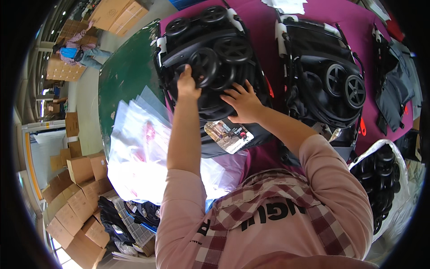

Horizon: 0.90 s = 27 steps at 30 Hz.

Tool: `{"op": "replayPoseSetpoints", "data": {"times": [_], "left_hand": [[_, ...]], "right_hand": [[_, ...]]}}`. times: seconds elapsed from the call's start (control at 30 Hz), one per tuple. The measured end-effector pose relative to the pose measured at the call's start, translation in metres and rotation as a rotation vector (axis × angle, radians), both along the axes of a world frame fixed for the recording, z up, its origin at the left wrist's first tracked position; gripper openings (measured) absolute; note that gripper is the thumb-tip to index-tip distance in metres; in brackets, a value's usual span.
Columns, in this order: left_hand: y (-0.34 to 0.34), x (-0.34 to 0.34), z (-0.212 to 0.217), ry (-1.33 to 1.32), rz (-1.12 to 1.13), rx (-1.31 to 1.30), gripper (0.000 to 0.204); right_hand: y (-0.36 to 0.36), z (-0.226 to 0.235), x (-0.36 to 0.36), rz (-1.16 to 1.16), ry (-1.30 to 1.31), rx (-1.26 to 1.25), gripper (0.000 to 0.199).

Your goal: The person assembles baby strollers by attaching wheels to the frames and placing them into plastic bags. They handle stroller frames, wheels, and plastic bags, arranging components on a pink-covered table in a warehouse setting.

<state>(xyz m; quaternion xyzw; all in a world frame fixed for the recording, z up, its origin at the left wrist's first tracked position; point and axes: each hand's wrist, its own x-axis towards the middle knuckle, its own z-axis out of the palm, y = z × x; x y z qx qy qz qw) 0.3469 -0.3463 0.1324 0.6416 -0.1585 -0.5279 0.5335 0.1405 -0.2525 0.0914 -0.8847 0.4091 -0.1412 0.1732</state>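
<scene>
L hand (188,83) at wheel (204,68), grip can't tell; R hand (244,102) open, spread on blk folded stroller (210,99). 2nd stroller (320,67) to R; clr bags (134,143) near L.

Overall illumination is bright; main source direction cannot be determined; bright patches line the left rim; the plastic bags (134,172) carry the strongest glare, their lower part clipped to white; the papers (286,5) at the upper edge also approach white; the black stroller (204,67) renders dark, its folds losing detail in shadow, with soft highlights on the wheels (233,49); fisheye distortion bends straight edges toward the rim; black vignetting surrounds the view; the distant boxes (114,15) appear soft.
</scene>
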Motion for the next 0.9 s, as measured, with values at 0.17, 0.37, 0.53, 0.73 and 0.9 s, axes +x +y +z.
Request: {"op": "replayPoseSetpoints", "data": {"times": [0.17,0.37,0.53,0.73,0.9], "left_hand": [[-0.002,0.018,-0.037,0.024,0.148,0.073,0.041],[-0.028,0.047,-0.038,-0.799,0.083,-0.066,0.040],[-0.013,0.055,-0.028,-1.041,-0.035,0.003,0.042],[-0.030,0.044,-0.027,-1.276,-0.183,0.103,0.049],[-0.026,0.063,-0.025,-1.207,-0.429,0.074,0.049]], "right_hand": [[-0.001,-0.001,-0.004,0.039,-0.014,0.038,0.069],[0.005,-0.005,-0.016,0.048,-0.066,0.040,0.070],[0.013,-0.013,-0.015,0.049,-0.086,0.006,0.074],[0.014,-0.016,-0.010,0.015,0.002,-0.049,0.077],[0.020,-0.007,-0.015,0.055,0.014,-0.022,0.079]]}}
